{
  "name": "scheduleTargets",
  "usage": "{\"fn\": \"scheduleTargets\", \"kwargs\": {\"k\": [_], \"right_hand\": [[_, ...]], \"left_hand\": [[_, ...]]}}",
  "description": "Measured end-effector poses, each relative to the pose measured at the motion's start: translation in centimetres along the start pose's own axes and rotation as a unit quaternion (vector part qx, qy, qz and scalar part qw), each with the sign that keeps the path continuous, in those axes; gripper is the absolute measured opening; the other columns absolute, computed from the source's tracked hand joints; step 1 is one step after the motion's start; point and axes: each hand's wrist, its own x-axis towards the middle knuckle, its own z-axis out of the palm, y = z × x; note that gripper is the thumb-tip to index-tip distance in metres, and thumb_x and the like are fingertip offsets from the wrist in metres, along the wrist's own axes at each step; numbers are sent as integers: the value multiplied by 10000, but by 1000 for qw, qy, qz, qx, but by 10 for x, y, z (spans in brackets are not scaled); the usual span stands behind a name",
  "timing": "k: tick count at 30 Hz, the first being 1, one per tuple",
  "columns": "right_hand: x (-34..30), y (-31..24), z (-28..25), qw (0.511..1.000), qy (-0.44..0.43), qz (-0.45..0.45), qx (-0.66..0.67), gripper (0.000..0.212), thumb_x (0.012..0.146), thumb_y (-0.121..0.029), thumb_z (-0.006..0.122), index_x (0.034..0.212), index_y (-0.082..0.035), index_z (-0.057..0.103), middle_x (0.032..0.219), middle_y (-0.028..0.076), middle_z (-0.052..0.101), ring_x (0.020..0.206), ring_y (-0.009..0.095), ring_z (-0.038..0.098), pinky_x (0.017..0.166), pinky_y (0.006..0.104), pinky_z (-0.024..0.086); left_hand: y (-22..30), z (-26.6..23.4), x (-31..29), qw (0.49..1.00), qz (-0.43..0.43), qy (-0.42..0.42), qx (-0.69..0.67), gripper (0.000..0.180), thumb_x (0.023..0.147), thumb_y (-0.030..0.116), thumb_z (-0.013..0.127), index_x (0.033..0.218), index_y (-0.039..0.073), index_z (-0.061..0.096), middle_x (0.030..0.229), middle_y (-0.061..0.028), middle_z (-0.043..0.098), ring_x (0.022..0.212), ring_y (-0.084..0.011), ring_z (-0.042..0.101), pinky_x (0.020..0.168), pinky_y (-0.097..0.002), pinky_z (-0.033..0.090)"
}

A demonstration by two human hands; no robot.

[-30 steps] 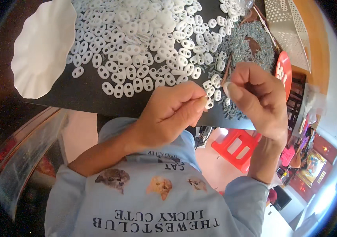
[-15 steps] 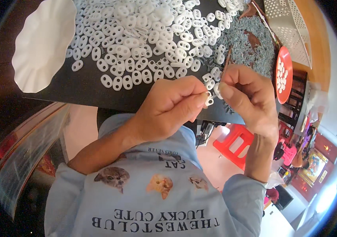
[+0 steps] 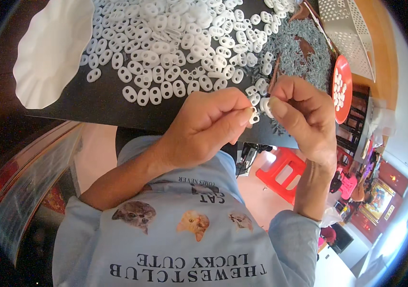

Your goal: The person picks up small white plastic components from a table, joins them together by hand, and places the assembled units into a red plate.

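Note:
My left hand point(image 3: 209, 119) is closed in a pinch on a small white two-hole plastic cord-lock piece point(image 3: 254, 115), which pokes out past the thumb tip. Close beside it, my right hand point(image 3: 304, 115) is also pinched, and another white plastic piece point(image 3: 265, 108) shows at its thumb tip. A narrow gap separates the two pieces. Both hands are over the near edge of the dark table point(image 3: 103, 107). Beyond them spreads a heap of the same white two-hole pieces point(image 3: 156, 43). A pile of small grey springs point(image 3: 304, 57) lies past my right hand.
A white wavy-edged dish point(image 3: 51, 52) stands at the left. On the right are a red plate point(image 3: 341, 112) with several white pieces and a light perforated basket point(image 3: 349, 33). A red plastic stool point(image 3: 285, 174) is on the floor below the table edge.
The right hand's thumb and the white piece at it have turned slightly and shifted a little to the right. The left hand keeps its pinch, nearly still.

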Motion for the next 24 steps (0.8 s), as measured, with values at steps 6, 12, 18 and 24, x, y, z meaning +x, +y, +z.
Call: {"fn": "scheduleTargets", "kwargs": {"k": [6,12,18,24], "right_hand": [[-2,3,4,1000,10,-9,0,97,861,-57,611,802,-3,556,674,-50,472,604,24,382,506,207,304],[-4,2,12,1000,23,10,12,102,860,-57,618,800,-3,556,662,-54,462,595,21,371,498,208,294],[-4,-1,19,999,38,11,7,101,865,-49,612,796,-3,554,656,-54,473,583,18,369,485,213,288],[-5,6,23,998,47,-24,-16,108,875,-70,619,807,-10,560,638,-16,489,565,48,396,479,232,303]], "left_hand": [[0,0,0,1000,-3,0,4,165,970,142,464,912,21,559,642,24,485,525,-17,351,460,-192,267],[1,1,0,1000,-6,-1,14,173,977,154,461,906,29,557,649,32,482,528,-14,347,465,-188,269],[-1,0,0,1000,-2,-4,14,186,984,173,460,897,34,549,654,35,479,536,-16,352,470,-184,276],[-1,-1,-1,1000,4,0,17,198,985,189,466,905,30,554,656,32,484,538,-18,363,472,-184,285]]}}
